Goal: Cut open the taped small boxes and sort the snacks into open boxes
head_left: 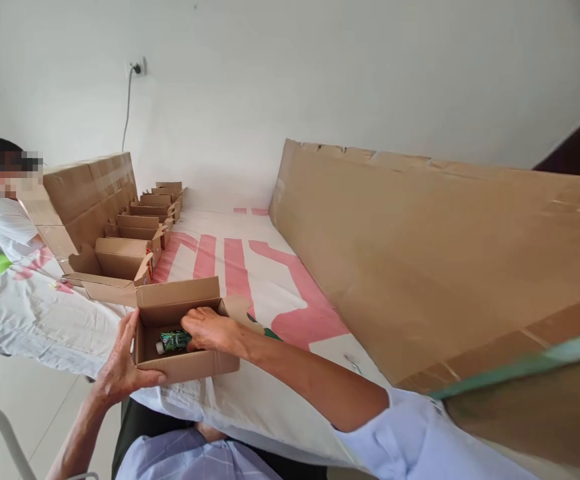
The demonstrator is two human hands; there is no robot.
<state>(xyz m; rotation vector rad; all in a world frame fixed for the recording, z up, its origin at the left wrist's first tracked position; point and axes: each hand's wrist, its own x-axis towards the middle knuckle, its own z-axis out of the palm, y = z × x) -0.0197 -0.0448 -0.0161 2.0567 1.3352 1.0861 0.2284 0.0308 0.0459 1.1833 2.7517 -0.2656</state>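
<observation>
Room: white plaster wall [320, 73] behind, with a socket [139, 67] high on it and a grey cable hanging down; pale tiled floor at lower left.
Surface: low platform covered by a white sheet with pink print [250, 267], creased and hanging over the near edge.
Small open box [186, 333]: brown cardboard, flaps up, sitting at the near edge of the sheet, directly in front of the person.
Left hand [120, 370]: clamped on the box's left front corner, thumb along the front wall, fingers up the left side.
Right hand [210, 330]: reaching down inside the box, fingers curled over a green bottle; whether they grip it or only rest on it, I cannot tell.
Green bottle [173, 341]: lying on its side on the box floor, white cap pointing left, touching the right hand.
Row of open boxes [143, 230]: same brown kind, lined up one behind another toward the wall, well beyond the near box.
Large closed cartons [87, 193]: stacked just left of that row.
Big cardboard sheet [420, 253]: leaning along the right side, with green tape near its lower right.
Other person [5, 213]: at far left, in a white top, beside the cartons.
</observation>
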